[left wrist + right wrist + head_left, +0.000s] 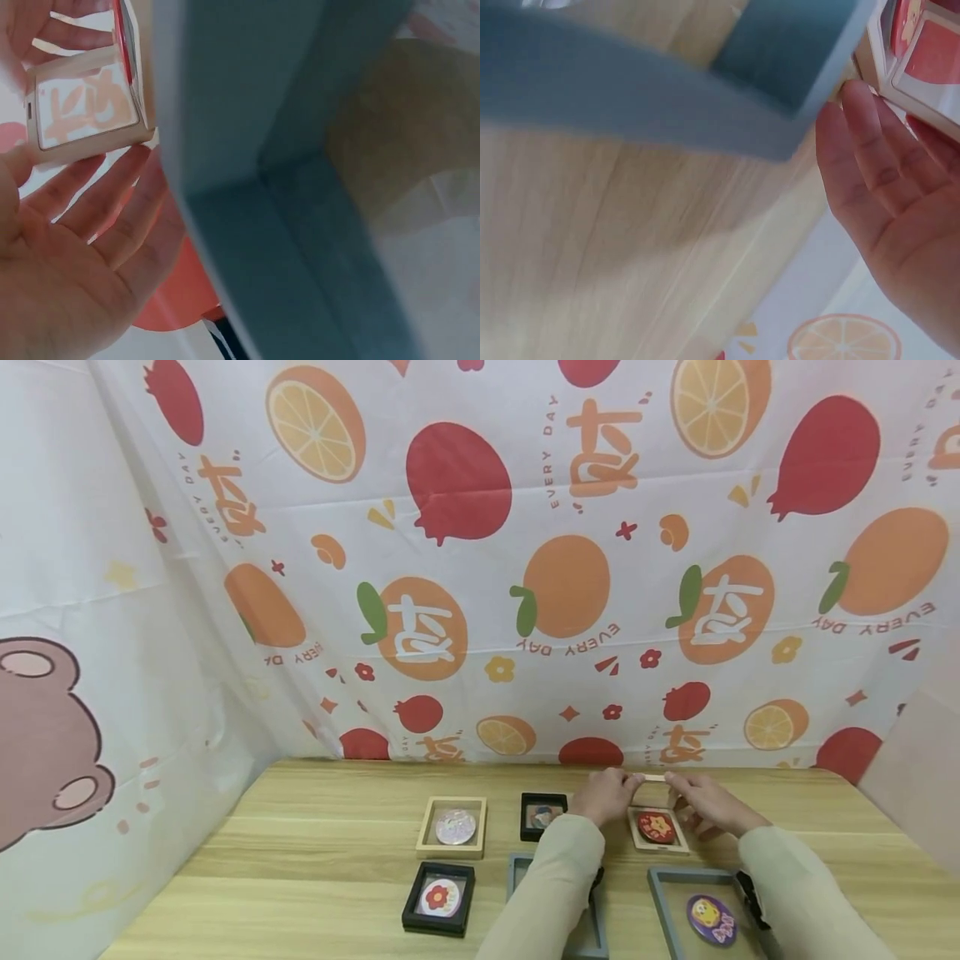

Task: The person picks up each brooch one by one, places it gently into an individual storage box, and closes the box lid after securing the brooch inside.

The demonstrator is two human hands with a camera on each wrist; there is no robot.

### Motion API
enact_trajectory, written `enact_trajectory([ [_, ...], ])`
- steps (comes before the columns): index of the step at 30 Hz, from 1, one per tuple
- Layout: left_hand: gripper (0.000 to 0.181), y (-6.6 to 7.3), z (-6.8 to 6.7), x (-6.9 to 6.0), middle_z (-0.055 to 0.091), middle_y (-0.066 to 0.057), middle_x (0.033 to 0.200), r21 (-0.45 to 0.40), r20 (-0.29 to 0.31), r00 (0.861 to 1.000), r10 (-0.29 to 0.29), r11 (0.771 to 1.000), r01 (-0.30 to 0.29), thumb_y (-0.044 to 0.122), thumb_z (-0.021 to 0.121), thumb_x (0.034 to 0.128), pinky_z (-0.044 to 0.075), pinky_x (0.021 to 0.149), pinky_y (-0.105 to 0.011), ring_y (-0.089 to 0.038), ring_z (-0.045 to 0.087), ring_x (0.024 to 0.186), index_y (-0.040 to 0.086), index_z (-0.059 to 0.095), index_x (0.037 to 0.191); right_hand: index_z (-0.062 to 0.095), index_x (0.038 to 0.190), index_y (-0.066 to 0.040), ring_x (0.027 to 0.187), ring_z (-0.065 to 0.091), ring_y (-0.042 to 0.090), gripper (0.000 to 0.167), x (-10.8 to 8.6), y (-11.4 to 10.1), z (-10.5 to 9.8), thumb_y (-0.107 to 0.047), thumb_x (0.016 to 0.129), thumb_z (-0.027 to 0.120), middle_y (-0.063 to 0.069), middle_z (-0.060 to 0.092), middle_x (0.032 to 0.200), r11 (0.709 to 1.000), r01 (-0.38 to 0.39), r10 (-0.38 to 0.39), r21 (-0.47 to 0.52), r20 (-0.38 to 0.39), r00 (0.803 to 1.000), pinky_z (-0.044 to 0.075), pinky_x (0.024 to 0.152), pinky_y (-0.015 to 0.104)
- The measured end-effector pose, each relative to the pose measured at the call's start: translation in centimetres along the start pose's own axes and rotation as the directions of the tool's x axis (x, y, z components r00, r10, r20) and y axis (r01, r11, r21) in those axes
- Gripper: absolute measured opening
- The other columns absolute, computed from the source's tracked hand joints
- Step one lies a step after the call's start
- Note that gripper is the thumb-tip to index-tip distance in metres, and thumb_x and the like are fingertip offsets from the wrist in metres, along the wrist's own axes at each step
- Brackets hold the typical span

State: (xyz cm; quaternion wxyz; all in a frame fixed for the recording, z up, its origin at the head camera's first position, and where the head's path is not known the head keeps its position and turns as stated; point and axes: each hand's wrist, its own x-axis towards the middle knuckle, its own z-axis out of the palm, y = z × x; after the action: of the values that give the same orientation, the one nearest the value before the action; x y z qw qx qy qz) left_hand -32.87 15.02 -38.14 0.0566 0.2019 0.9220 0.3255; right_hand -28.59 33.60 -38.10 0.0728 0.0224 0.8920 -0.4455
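Observation:
A small light-wood display frame (pixel 639 843) lies unfolded on the table, with a round red badge (pixel 657 827) in its lower half. Its other half, with a clear window (pixel 86 105), stands raised at the back. My left hand (pixel 604 797) pinches the left corner of that raised half; in the left wrist view the thumb is at its edge and the other fingers (pixel 112 210) spread behind. On the opposite corner, my right hand (pixel 712 806) pinches the same half. The right wrist view shows the right palm (pixel 911 195) beside the frame's edge, the thumb out of sight.
Under my forearms lie two grey-blue frames, one (pixel 596 935) partly covered, the other (pixel 663 906) with a purple badge (pixel 711 920). Leftward are a small black frame (pixel 528 835), a wooden frame (pixel 450 852) and a black frame (pixel 435 928). Behind hangs a fruit-print cloth (pixel 480 693).

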Motion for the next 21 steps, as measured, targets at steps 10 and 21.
enact_trajectory([
  [10,0.041,-0.3,-0.8,0.0,0.054,-0.008,0.069,-0.218,0.228,0.972,-0.058,0.970,0.109,0.038,0.048,0.1079,0.040,0.059,-0.031,-0.016,0.043,0.058,0.002,0.069,0.107,0.056,0.121,0.011,0.077,0.059,0.022,0.060,0.0,0.8,-0.8,-0.044,0.110,0.036,0.027,0.058,0.118,0.999,0.037,-0.038,0.003,0.121,0.992,0.055,0.067,0.041],
  [21,0.044,-0.3,-1.3,-0.6,0.065,-0.007,0.122,-0.133,0.269,0.962,-0.045,0.988,0.084,0.036,0.053,0.1063,0.048,0.092,-0.034,-0.018,0.058,0.104,0.002,0.064,0.132,0.056,0.124,0.010,0.083,0.057,0.024,0.048,0.4,2.3,-1.4,-0.034,0.109,0.045,0.018,0.054,0.111,0.994,0.095,-0.102,0.046,0.183,0.978,0.054,0.068,0.040],
])
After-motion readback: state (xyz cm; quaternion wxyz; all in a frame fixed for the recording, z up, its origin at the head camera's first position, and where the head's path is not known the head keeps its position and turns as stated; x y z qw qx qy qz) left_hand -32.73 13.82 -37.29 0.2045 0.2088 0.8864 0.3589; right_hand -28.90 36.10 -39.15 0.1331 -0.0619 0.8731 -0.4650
